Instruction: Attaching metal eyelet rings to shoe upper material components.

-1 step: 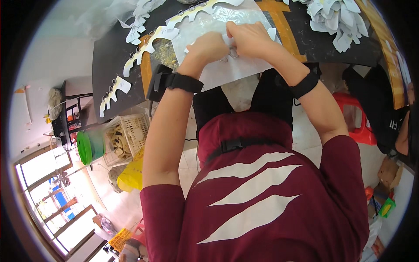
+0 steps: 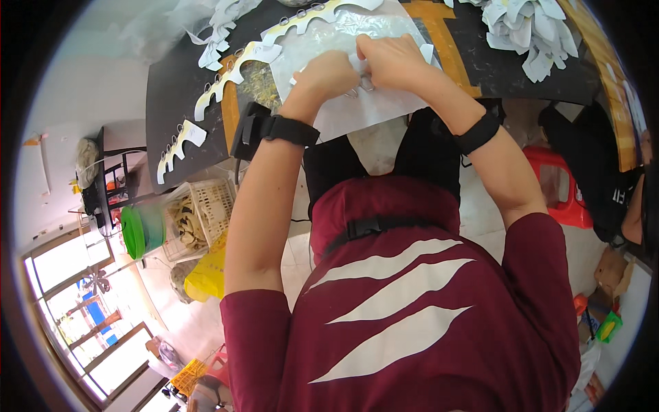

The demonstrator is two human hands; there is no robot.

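My left hand (image 2: 331,73) and my right hand (image 2: 391,62) meet over a clear plastic sheet (image 2: 329,118) at the table's near edge. Both are closed, fingers curled in. They grip a white card strip (image 2: 428,52), mostly hidden; its ends show beyond each hand. Small metal rings (image 2: 366,84) hang just below my fingers. To the left lie similar scalloped white-and-yellow strips with metal rings: one at the sheet's top (image 2: 302,24), a long one (image 2: 237,69) beside the sheet, and a short one (image 2: 180,147) near the table's left edge.
Heaps of white cut strips lie on the black table (image 2: 171,93), including a pile at right (image 2: 528,34). Brown tape (image 2: 449,51) runs across it. A white crate (image 2: 209,209) and green-lidded tub (image 2: 134,232) stand at left. At right are a red stool (image 2: 566,189) and another person's arm (image 2: 633,213).
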